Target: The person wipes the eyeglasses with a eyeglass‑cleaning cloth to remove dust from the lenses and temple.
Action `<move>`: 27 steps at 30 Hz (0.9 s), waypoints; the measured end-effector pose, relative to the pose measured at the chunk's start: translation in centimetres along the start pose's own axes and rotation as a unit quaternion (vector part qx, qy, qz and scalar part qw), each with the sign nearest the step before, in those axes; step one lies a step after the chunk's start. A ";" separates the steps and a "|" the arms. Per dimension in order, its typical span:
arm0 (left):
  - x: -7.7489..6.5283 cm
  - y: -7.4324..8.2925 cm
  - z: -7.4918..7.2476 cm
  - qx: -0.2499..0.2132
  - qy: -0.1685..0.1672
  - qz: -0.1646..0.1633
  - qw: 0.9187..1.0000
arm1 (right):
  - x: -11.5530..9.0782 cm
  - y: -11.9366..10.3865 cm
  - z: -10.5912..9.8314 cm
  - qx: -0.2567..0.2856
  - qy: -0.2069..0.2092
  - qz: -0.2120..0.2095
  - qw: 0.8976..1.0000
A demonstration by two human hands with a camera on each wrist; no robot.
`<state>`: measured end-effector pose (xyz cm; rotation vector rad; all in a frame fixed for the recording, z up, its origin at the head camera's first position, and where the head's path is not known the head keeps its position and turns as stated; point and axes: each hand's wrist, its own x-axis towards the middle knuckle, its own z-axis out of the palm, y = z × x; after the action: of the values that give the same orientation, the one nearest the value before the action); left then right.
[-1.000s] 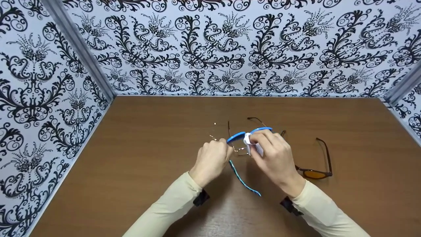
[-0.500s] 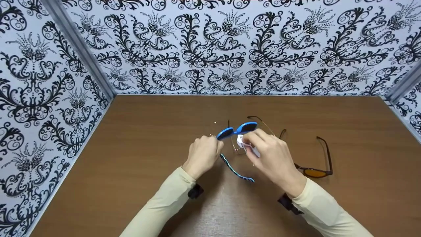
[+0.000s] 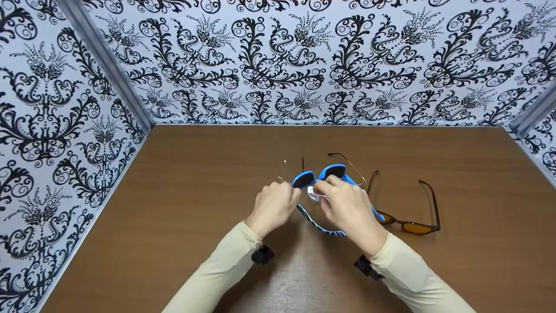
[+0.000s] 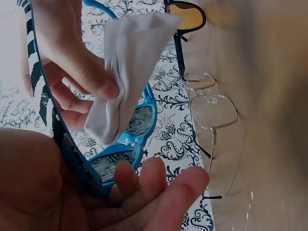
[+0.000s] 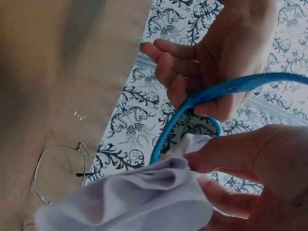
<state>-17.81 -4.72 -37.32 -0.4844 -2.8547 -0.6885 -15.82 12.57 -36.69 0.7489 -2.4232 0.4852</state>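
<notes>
Left grip (image 3: 273, 203): pinching sunglasses (image 3: 304, 178) by left end | right grip (image 3: 347, 202): pinching cloth (image 4: 137, 53), just behind sunglasses' lenses, contact unclear | sunglasses' front: running left-right

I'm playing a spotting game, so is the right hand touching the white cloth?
Touching. The right wrist view shows it: the right hand pinches a fold of the white cloth.

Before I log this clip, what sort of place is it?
Likely a staged tabletop booth: patterned walls stand on three sides of the brown table, and grey strips line two corners.
</notes>
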 end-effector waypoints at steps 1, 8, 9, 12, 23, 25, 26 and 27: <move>0.0 0.1 0.0 -0.004 -0.003 -0.002 1.000 | 0.0 0.0 0.1 0.001 0.010 -0.003 1.000; 0.0 0.6 0.2 -0.063 -0.047 -0.013 0.997 | 0.3 0.4 0.8 0.006 0.077 -0.017 0.997; 0.0 0.7 0.2 -0.075 -0.054 -0.010 0.996 | 0.4 0.5 0.9 0.002 0.084 -0.017 0.996; -0.1 0.9 0.3 -0.116 -0.078 0.005 0.990 | 0.4 0.8 1.4 -0.012 0.111 -0.021 0.993; -0.2 1.0 0.0 -0.157 -0.108 0.015 0.981 | 0.4 1.4 2.4 0.075 0.100 -0.065 0.990; -0.3 1.0 0.0 -0.163 -0.103 0.014 0.981 | 0.1 1.5 2.4 0.114 0.076 -0.063 0.989; -0.3 1.0 0.0 -0.166 -0.101 0.014 0.981 | 0.0 1.5 2.4 0.125 0.065 -0.058 0.988; -0.3 1.0 0.0 -0.165 -0.101 0.016 0.981 | -0.2 1.6 2.3 0.128 0.055 -0.053 0.989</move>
<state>-17.24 -3.96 -37.01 -0.6818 -2.9159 -1.1792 -17.54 12.74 -38.89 0.9267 -2.2317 0.7829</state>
